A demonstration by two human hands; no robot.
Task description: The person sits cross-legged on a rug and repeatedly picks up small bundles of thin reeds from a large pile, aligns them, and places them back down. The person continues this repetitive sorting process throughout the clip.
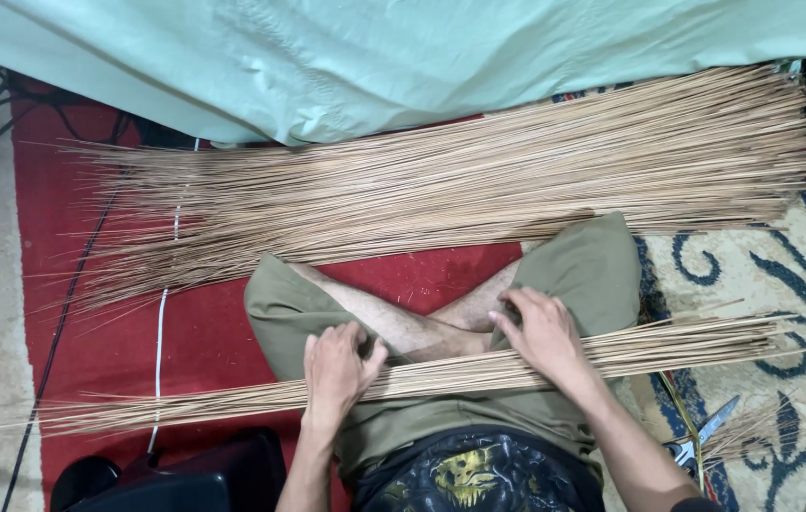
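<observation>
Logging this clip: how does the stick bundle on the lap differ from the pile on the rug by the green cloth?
The lap bundle is thin and tightly gathered, with the left hand and right hand pressing on it. The far pile is much wider, fanned loose and untouched, partly under the green cloth. Both are long tan sticks lying left to right.

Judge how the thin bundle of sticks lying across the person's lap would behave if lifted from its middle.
The bundle of sticks is long and thin, so its ends would probably droop. The strands look loose, with no tie visible, so some may slide out and scatter. It seems light for its length: both the left hand and right hand rest on it.
</observation>
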